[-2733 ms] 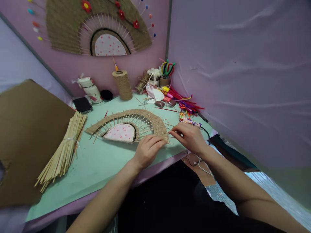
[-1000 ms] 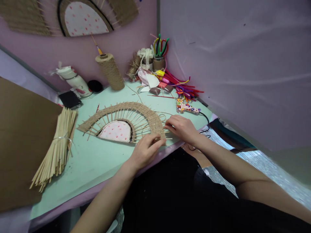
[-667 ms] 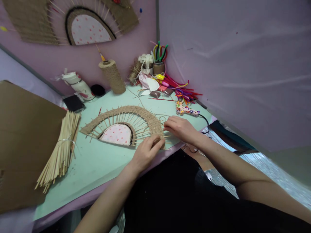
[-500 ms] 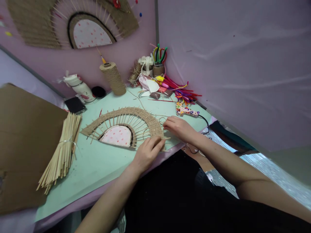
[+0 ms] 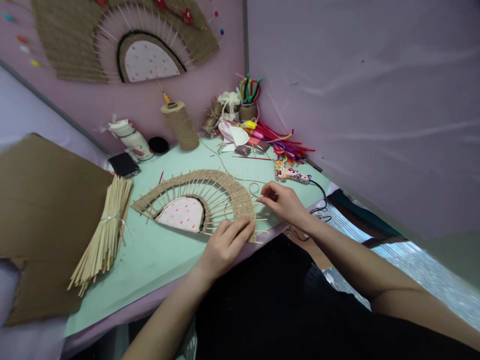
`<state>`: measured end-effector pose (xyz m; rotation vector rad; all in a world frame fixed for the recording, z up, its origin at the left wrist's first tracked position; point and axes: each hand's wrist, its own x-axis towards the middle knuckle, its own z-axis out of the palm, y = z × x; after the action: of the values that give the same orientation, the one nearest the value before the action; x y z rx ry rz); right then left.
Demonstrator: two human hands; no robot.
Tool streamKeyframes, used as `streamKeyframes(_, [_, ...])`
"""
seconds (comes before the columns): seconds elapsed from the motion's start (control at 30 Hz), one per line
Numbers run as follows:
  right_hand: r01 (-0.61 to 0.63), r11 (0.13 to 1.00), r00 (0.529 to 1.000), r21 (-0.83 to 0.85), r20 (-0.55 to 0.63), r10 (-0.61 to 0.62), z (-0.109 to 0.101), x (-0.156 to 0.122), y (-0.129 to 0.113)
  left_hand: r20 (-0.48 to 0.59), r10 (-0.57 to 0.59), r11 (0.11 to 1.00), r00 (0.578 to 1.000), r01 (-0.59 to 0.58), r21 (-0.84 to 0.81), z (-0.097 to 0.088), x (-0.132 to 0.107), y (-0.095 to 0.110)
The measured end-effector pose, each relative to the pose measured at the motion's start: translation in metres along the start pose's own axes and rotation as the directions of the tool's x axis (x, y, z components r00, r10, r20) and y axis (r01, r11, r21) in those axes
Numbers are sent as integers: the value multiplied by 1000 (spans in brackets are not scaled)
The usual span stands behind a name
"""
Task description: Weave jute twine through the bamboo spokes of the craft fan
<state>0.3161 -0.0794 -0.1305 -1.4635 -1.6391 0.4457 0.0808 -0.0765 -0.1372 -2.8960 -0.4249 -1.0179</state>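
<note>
A half-round woven fan (image 5: 242, 200) of jute twine on thin sticks lies on the table, with a pink-spotted white half-disc (image 5: 182, 214) at its centre. My left hand (image 5: 225, 247) grips the fan's right end, thumb and fingers pressed over the weave and stick ends. Just right of the fan's edge, my right hand (image 5: 283, 201) is raised with its fingers curled in a pinch. Jute twine (image 5: 245, 179) runs from the spool (image 5: 180, 127) to those fingers, and a small loop of it lies beside the sticks. The fingertips partly hide what they pinch.
A tied bundle of sticks (image 5: 103, 232) and a cardboard sheet (image 5: 48, 220) stand at left. A patterned glue gun (image 5: 290, 172) with a black cord lies at right. Behind are a white bottle (image 5: 129, 137), pipe cleaners (image 5: 288, 147) and a cup of scissors (image 5: 248, 107). A larger fan (image 5: 71, 45) hangs on the wall.
My right hand has lifted slightly away from the fan's edge, its fingers now more curled. My left hand stays on the fan's right end. The camera view has shifted a little.
</note>
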Motion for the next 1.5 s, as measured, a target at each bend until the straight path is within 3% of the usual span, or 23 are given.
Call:
streamKeyframes(0.5, [-137,954,971,267,-154,183,19,-21,-7,-77,-45,999,996,46,2,-8,-7,3])
streamKeyframes(0.93, [-294,838,956,459,139,259,39,-13,3,-79,-15,999,997,12,-30,-15,-8,15])
streamKeyframes(1.1, [-273,884,962,379,126,243,27,-12,-1,-28,-11,999,1000,10,-37,-18,-15,19])
streamKeyframes(1.27, [-189,970,982,150,42,185,9,-14,-10,21,5,999,1000,-4,-35,-16,-23,19])
streamKeyframes(1.37, [-130,988,988,79,99,122,1,-10,-12,20,4,999,1000,-3,-37,-14,-27,20])
streamKeyframes(1.5, [36,997,985,69,166,-47,-5,0,-9,10,-2,998,1000,2,-57,-14,-29,22])
